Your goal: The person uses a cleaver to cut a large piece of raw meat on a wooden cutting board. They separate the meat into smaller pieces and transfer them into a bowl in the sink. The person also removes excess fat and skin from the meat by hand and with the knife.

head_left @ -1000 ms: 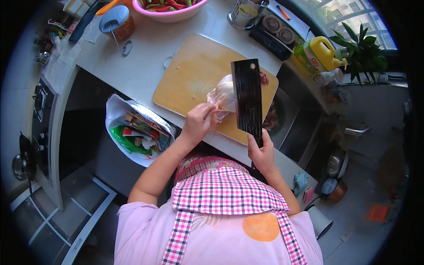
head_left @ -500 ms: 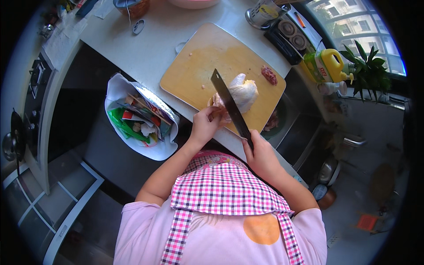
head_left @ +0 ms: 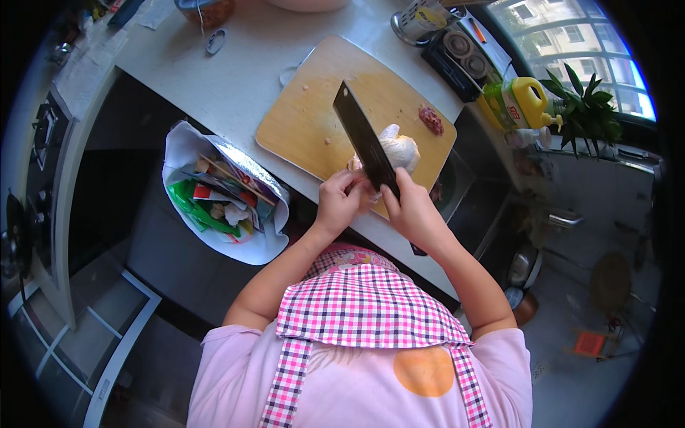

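Note:
A pale raw chicken (head_left: 402,151) lies on the right half of a wooden cutting board (head_left: 307,107), partly hidden behind a dark cleaver (head_left: 362,132). My right hand (head_left: 414,210) is closed round the cleaver; the handle's end shows below the palm. The broad blade slants up and to the left across the chicken's left side. My left hand (head_left: 338,203) pinches the chicken's near end at the board's front edge, its fingertips slightly blurred and close to the blade. A small heap of dark red meat (head_left: 431,120) sits near the board's right edge.
A white bag of rubbish (head_left: 235,246) stands open left of the counter. At the right are a sink (head_left: 477,189), a yellow oil jug (head_left: 524,100) and a green plant (head_left: 589,107). A metal utensil holder (head_left: 414,21) stands at the back, a basket (head_left: 210,11) at the far left.
My right hand has moved up and left, gripping the cleaver nearer its blade, whose broad face now shows more. My left hand has shifted slightly right, still at the chicken's near end.

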`<state>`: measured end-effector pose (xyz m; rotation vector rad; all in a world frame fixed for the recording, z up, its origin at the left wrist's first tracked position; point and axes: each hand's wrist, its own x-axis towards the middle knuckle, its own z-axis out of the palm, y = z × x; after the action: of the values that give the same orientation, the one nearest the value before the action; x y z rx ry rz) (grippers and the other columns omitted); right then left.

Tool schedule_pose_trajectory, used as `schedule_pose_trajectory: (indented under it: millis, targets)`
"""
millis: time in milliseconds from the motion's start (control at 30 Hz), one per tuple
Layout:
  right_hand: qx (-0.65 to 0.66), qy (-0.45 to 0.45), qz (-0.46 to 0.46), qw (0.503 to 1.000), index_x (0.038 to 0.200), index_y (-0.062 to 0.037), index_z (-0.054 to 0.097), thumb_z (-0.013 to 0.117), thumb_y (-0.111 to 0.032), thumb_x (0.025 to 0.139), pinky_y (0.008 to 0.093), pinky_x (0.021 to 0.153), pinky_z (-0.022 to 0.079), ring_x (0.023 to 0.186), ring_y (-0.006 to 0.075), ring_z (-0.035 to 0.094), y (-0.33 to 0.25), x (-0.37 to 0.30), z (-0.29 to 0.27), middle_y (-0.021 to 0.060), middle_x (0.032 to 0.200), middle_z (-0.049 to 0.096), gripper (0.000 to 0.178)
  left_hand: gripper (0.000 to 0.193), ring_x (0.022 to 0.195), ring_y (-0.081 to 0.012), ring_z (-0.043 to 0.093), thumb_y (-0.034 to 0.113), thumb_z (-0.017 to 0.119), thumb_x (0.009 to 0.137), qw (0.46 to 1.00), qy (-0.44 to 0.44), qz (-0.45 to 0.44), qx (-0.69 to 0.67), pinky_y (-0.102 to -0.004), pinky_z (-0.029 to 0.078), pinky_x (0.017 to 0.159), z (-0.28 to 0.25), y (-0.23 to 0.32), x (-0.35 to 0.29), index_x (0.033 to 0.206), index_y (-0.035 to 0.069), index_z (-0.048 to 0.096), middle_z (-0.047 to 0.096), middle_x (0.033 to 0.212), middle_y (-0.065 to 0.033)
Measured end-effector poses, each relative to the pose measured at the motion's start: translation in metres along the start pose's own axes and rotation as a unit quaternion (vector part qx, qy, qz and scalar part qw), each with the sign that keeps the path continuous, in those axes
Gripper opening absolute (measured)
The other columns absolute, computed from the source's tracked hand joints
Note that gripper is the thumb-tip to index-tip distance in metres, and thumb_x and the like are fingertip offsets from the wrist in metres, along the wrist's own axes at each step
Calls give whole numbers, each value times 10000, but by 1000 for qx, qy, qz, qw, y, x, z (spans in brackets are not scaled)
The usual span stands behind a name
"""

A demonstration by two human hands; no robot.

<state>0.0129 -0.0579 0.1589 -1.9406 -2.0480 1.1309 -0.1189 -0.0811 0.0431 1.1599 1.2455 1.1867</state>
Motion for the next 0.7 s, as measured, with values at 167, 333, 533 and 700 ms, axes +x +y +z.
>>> schedule_pose_trajectory:
  millis: [167,333,533,700]
  targets:
    - [42,156,-16,987,1015,20,492,556,-158,897,497,650,465,737,462,597,17,43,24,280,746,605,223,92,715,-128,582,7,614,829,999,-43,23,-16,-248,466,636,4,5,9,904,-43,631,617,806,-81]
    - [202,195,11,960,1071,-16,546,593,-148,899,302,515,449,526,167,569,32,34,10,125,686,614,222,147,682,-50,546,89,667,827,987,-80,-140,-8,-206,463,601,-14,-13,32,895,-18,594,607,778,-29]
    - [284,198,21,938,1082,-25,555,606,-156,904,256,500,469,556,95,591,40,43,23,77,695,617,227,182,728,-87,592,160,630,848,979,-100,-159,79,-232,489,628,-16,-34,45,887,-17,614,634,811,-47]
    - [343,235,-34,909,1057,6,543,577,-86,921,237,540,493,587,71,570,47,34,14,35,715,596,167,184,706,-97,600,172,577,917,931,-162,-284,-165,-230,503,637,-13,-20,83,899,-4,625,638,811,-37]
